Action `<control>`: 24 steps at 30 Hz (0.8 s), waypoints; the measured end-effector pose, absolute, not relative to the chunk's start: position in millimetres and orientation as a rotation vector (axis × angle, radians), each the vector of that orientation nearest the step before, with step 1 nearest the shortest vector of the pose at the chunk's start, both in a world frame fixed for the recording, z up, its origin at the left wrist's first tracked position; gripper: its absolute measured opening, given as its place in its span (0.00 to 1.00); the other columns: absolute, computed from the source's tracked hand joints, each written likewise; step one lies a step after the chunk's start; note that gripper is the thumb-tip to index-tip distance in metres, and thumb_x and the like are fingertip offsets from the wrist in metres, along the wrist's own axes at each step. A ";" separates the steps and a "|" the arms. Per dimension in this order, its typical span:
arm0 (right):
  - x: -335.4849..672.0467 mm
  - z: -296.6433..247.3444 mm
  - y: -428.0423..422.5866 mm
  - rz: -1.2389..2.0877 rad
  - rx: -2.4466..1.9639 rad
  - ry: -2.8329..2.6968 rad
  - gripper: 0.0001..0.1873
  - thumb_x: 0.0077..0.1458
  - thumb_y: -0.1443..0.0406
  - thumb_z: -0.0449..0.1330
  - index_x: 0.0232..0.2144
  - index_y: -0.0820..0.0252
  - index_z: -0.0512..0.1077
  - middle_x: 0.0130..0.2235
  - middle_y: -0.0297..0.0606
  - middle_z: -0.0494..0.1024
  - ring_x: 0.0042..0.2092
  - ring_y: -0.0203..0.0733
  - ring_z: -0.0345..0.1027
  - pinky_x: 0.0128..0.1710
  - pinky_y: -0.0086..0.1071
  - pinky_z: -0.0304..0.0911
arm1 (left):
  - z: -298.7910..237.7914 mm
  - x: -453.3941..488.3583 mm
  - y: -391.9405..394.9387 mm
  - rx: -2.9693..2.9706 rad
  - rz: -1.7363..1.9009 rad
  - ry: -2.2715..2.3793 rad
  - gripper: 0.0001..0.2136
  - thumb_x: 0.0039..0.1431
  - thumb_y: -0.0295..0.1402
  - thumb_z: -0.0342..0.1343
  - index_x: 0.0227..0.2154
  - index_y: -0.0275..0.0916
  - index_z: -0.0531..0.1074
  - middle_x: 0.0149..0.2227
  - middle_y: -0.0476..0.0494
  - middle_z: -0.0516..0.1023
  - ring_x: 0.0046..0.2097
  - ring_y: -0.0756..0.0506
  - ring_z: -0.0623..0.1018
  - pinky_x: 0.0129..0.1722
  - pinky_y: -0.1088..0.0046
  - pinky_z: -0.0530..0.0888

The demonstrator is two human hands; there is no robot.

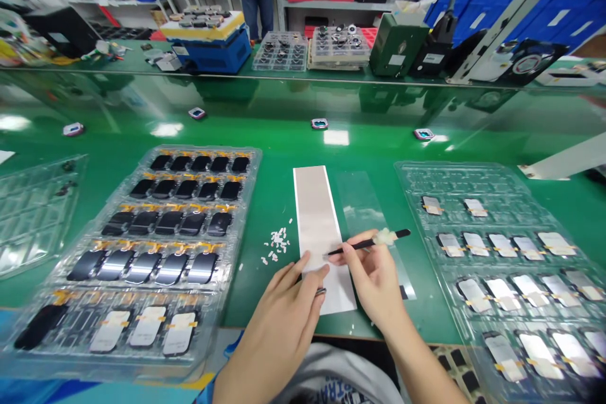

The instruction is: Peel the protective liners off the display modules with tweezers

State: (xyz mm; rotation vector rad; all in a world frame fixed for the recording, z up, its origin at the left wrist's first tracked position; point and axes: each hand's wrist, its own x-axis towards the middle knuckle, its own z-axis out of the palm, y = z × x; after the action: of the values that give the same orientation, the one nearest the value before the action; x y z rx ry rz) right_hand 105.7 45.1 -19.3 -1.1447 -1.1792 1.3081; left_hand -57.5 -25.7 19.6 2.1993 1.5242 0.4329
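Two hands meet over one white strip (318,214), which lies lengthwise on the green worktop (284,139) between the left tray (255,158) and the right tray (464,180). My right hand (374,278) is pinched around black tweezers (360,243), tip on the strip's lower part. Left hand (284,315): fingers pressed flat beside that tip; whether they also grip anything I cannot tell. Loose white scraps (277,243) lie just left. Risk, in my judgement: weak left-hand pressure lets the strip slide or lift with the tip, and a slip flicks scraps about.
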 end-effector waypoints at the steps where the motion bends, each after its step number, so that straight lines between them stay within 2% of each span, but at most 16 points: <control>1: 106.8 -19.8 45.0 1.318 -1.147 -1.178 0.13 0.60 0.55 0.65 0.38 0.54 0.67 0.31 0.33 0.78 0.31 0.42 0.80 0.36 0.36 0.78 | 19.8 -56.8 -26.7 2.225 0.406 1.528 0.15 0.71 0.26 0.44 0.58 0.38 0.62 0.60 0.36 0.76 0.68 0.35 0.66 0.59 0.48 0.73; 5: 109.3 -19.6 46.8 1.434 -1.142 -1.176 0.14 0.59 0.54 0.65 0.38 0.53 0.66 0.30 0.32 0.78 0.31 0.43 0.81 0.38 0.38 0.79 | 21.0 -55.4 -28.5 2.277 0.342 1.529 0.16 0.71 0.24 0.45 0.59 0.37 0.61 0.61 0.34 0.75 0.68 0.35 0.65 0.59 0.48 0.74; 10: 104.2 -15.0 49.9 1.461 -1.144 -1.207 0.15 0.57 0.54 0.67 0.36 0.54 0.67 0.30 0.34 0.79 0.30 0.43 0.80 0.35 0.38 0.78 | 20.5 -59.0 -21.5 2.273 0.381 1.421 0.16 0.71 0.25 0.44 0.59 0.37 0.62 0.57 0.36 0.78 0.71 0.37 0.59 0.64 0.49 0.69; 15: 104.8 -6.1 50.8 1.438 -1.066 -1.211 0.14 0.56 0.55 0.67 0.32 0.56 0.70 0.25 0.33 0.78 0.26 0.40 0.77 0.31 0.33 0.75 | 18.7 -63.6 -14.4 2.199 0.429 1.372 0.14 0.71 0.24 0.43 0.55 0.38 0.65 0.60 0.35 0.76 0.70 0.39 0.62 0.64 0.50 0.69; 19: 114.2 -4.9 49.1 1.260 -1.068 -1.085 0.10 0.57 0.60 0.68 0.34 0.56 0.71 0.30 0.34 0.82 0.28 0.38 0.79 0.32 0.31 0.76 | 17.8 -64.6 -16.7 2.063 0.554 1.367 0.14 0.71 0.25 0.45 0.56 0.41 0.65 0.59 0.37 0.76 0.69 0.38 0.63 0.64 0.49 0.68; 21: 116.4 -4.6 46.9 1.172 -1.053 -1.011 0.08 0.58 0.62 0.68 0.35 0.56 0.71 0.32 0.33 0.81 0.30 0.38 0.80 0.33 0.31 0.77 | 15.6 -63.0 -18.2 1.863 0.746 1.404 0.10 0.71 0.28 0.46 0.51 0.42 0.68 0.54 0.38 0.80 0.64 0.38 0.71 0.60 0.52 0.72; 23: 114.2 -1.8 43.4 1.123 -1.021 -0.968 0.07 0.58 0.63 0.67 0.34 0.55 0.72 0.33 0.32 0.78 0.32 0.39 0.80 0.34 0.32 0.78 | 12.7 -59.8 -17.9 1.521 0.978 1.417 0.07 0.72 0.33 0.47 0.46 0.42 0.69 0.45 0.40 0.83 0.49 0.41 0.81 0.49 0.61 0.78; 24: 111.3 0.6 41.2 1.113 -1.002 -0.960 0.06 0.58 0.63 0.67 0.34 0.55 0.73 0.34 0.32 0.77 0.34 0.39 0.81 0.34 0.32 0.79 | 11.4 -57.8 -17.0 1.335 1.076 1.394 0.06 0.72 0.36 0.48 0.45 0.42 0.67 0.40 0.41 0.83 0.40 0.44 0.83 0.42 0.66 0.79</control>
State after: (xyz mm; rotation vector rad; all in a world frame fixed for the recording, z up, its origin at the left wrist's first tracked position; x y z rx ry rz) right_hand 111.3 41.2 0.6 -1.0025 -0.9600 1.1131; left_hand -57.8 -17.0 11.4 1.3354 1.3944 1.0765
